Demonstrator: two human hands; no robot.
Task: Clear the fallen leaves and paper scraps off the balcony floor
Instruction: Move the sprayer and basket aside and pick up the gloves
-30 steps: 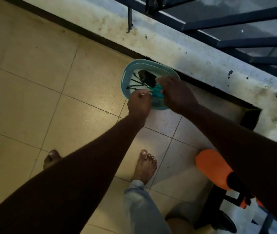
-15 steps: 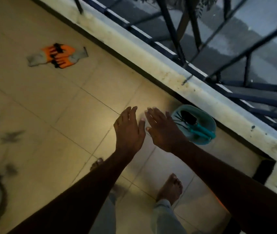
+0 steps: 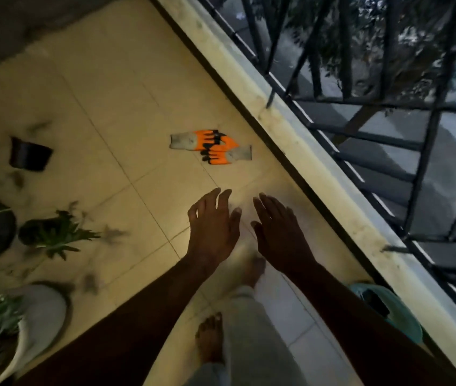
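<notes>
Head view. Cream tiled balcony floor (image 3: 126,112), bounded at right by a pale low kerb (image 3: 299,140) carrying a dark metal railing (image 3: 388,101). Both hands are held out over the tiles, empty. Left hand (image 3: 212,227): fingers loosely spread and slightly curled. Right hand (image 3: 279,232): flat, fingers extended together. A pair of orange-and-grey gloves (image 3: 210,147) lies on the floor ahead of the hands, near the kerb. Dark fallen leaves (image 3: 112,235), blurred, are scattered on the tiles at left among potted plants (image 3: 54,232); a small black pot (image 3: 29,157) lies on its side. A teal basin (image 3: 391,310) sits against the kerb behind the right forearm. Bare feet (image 3: 210,338) stand below.
</notes>
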